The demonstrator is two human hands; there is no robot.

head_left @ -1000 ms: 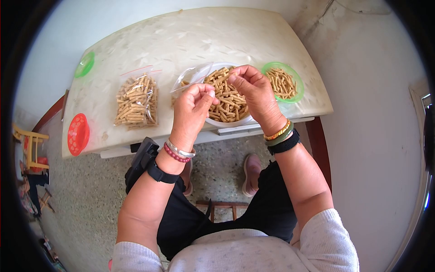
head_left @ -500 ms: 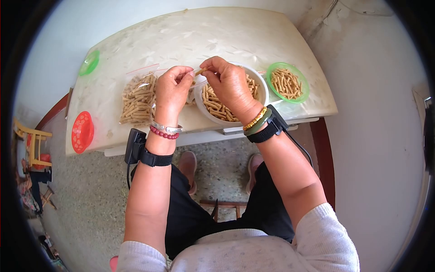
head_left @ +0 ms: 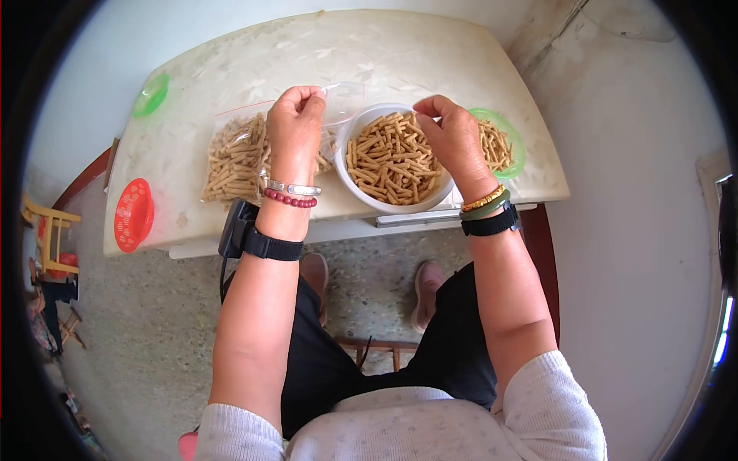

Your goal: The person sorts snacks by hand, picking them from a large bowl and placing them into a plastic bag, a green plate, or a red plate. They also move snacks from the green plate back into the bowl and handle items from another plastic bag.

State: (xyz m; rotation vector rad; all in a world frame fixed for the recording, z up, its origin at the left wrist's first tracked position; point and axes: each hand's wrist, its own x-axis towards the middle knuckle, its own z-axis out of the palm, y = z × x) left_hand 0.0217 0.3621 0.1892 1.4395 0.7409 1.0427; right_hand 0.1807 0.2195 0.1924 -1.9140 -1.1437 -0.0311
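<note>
The left hand, fingers closed, pinches the rim of 1 clear zip bag beside the white bowl of brown sticks. The right hand is half-curled near the bowl's rim; its grip cannot be told.

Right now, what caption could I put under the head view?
Left hand pinching a clear bag, right hand at the rim of a white bowl heaped with brown sticks.
</note>
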